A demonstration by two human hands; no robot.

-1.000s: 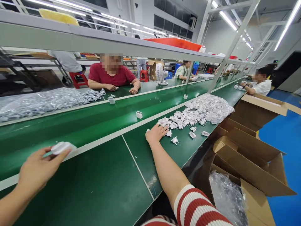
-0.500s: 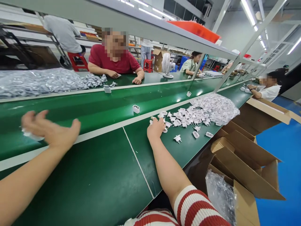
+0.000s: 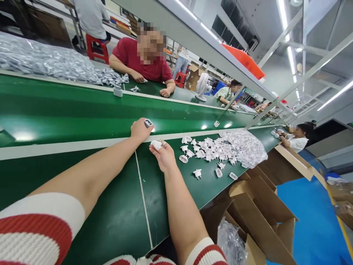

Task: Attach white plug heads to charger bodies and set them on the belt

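Note:
Over the near edge of the green belt, my left hand has its fingers closed around a white adapter housing, whose open end faces up. Just to the right, my right hand is turned palm up and pinches a white plug piece; its pins cannot be made out. The two hands are close but apart. A loose pile of white plug pieces, several with two pins showing, lies on the green table right of my right hand. It spills from a clear plastic bag.
Another white housing lies farther along the belt. Across it, a person in a red shirt sits beside a large bag of parts. A white fan stands at the far side. Open cardboard boxes are at lower right.
My left hand has come from the far left to the middle and closed on the housing from the belt. My right hand has left the pile, moving left with a plug piece.

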